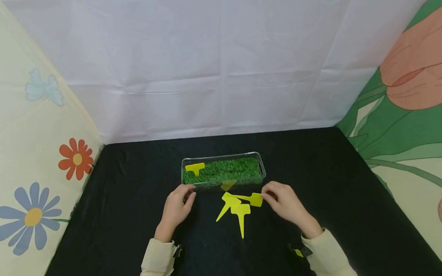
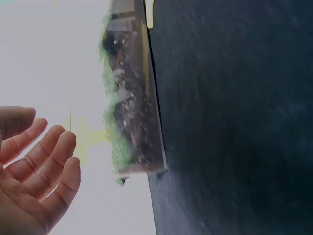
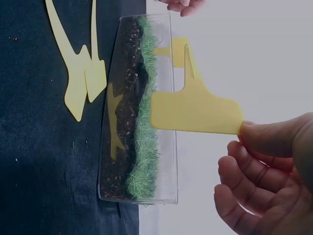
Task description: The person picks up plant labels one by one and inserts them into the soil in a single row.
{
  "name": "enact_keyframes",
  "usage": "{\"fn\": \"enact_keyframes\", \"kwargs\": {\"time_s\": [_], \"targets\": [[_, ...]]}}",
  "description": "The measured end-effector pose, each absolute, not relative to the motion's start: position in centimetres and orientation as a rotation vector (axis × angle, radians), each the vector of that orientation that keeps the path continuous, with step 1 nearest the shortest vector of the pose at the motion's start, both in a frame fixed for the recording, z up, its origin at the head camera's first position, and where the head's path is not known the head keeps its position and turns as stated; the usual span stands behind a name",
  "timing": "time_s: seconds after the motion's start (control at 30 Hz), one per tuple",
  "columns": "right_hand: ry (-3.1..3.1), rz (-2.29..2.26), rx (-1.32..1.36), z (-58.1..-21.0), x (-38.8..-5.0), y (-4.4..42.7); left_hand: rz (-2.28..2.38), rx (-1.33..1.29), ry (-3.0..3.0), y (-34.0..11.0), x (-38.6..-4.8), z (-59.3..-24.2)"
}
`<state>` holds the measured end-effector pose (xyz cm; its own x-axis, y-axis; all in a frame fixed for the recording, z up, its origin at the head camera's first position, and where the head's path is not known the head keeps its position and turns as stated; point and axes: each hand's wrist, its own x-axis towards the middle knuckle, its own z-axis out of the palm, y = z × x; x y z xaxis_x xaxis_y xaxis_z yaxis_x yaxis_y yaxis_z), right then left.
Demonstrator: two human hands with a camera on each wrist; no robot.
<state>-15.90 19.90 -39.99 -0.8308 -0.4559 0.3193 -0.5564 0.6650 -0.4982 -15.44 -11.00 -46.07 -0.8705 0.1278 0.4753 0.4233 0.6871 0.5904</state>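
My right hand (image 1: 284,199) pinches a yellow T-shaped plant label (image 3: 195,110) by one end of its head, between thumb and fingertips. Just in front of the planter, the label hangs sideways, its spike pointing left in the head view. Two more yellow plant labels (image 1: 241,210) lie on the black cloth, their heads close together. Another plant label (image 1: 195,167) stands upright in the grass at the planter's left end. By the front left corner of the clear planter (image 1: 260,165) is my left hand (image 1: 176,207), fingers loosely bent and holding nothing; whether it touches the wall I cannot tell.
Green grass (image 1: 230,169) tops dark soil (image 3: 128,63) inside the planter. A yellow reflection shows on its front wall. Black cloth (image 1: 134,201) covers the table, with a white cloth backdrop (image 1: 217,71) behind and flower-printed sheets (image 1: 34,216) at both sides.
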Motion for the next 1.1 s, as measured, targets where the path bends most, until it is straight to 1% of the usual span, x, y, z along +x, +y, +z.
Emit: {"fn": "enact_keyframes", "kwargs": {"time_s": [0.3,0.53,1.1], "targets": [[-2.722,0.908,0.841,-40.1,-16.1,19.6,-1.049,-0.499,-2.527,-9.6,-16.1,-45.3],[-2.724,0.91,0.847,-40.3,-16.2,19.4,-1.053,-0.627,-2.535,-8.5,-16.2,-44.7],[-2.746,0.913,0.846,-40.4,-16.2,19.0,-1.108,-0.9,-2.58,-5.8,-16.4,-44.6]]}}
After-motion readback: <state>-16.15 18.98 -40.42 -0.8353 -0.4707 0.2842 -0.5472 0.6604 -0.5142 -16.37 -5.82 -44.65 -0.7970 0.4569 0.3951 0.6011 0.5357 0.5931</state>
